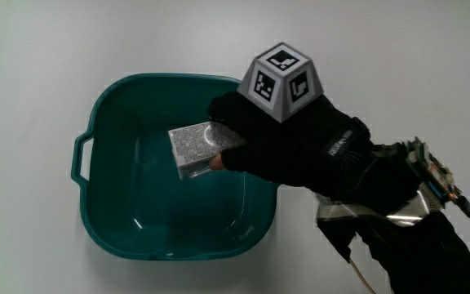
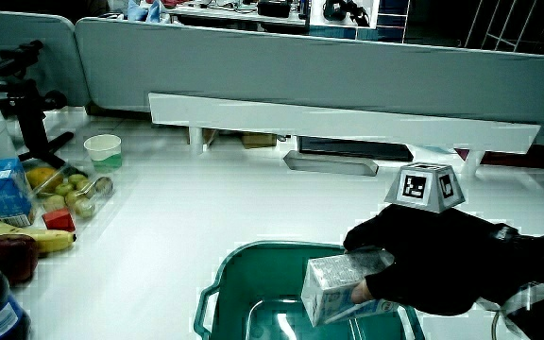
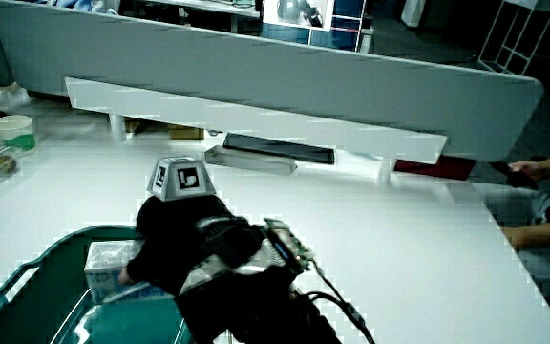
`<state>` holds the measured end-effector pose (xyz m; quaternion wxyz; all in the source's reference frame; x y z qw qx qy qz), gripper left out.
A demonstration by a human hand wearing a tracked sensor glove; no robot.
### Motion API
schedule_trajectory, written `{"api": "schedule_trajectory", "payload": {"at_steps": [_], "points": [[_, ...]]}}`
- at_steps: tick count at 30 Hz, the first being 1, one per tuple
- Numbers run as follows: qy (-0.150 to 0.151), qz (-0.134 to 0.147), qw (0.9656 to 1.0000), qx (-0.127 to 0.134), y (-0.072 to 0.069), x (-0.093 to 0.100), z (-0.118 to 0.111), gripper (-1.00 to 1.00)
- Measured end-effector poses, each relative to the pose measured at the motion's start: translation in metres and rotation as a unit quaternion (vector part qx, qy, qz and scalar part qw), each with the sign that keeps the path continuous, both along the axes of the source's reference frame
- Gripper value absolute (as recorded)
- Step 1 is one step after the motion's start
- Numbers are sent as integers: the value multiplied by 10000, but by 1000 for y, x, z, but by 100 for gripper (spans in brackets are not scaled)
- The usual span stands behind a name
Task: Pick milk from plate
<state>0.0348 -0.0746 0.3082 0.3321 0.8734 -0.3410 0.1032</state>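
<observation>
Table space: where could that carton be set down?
Bare table lies between the teal tub and the low partition. It is crowded beside the fruit, and the hand fills the tub, gripping the milk carton.

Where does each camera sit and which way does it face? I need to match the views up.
Main view: above the table, looking straight down on the green tub; shows the hand gripping the milk carton, plus the forearm.
Side view: low, looking across the table toward the partition; hand and carton.
Side view: same direction; hand and forearm.
All three share tub, carton and hand.
</observation>
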Motion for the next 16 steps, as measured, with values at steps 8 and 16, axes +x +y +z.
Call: {"api": "schedule_trajectory", "payload": {"at_steps": [8, 16], "points": [[-129, 251, 9995, 107, -1, 28, -12, 100], [-490, 414, 9976, -268, -7, 59, -8, 100]]}}
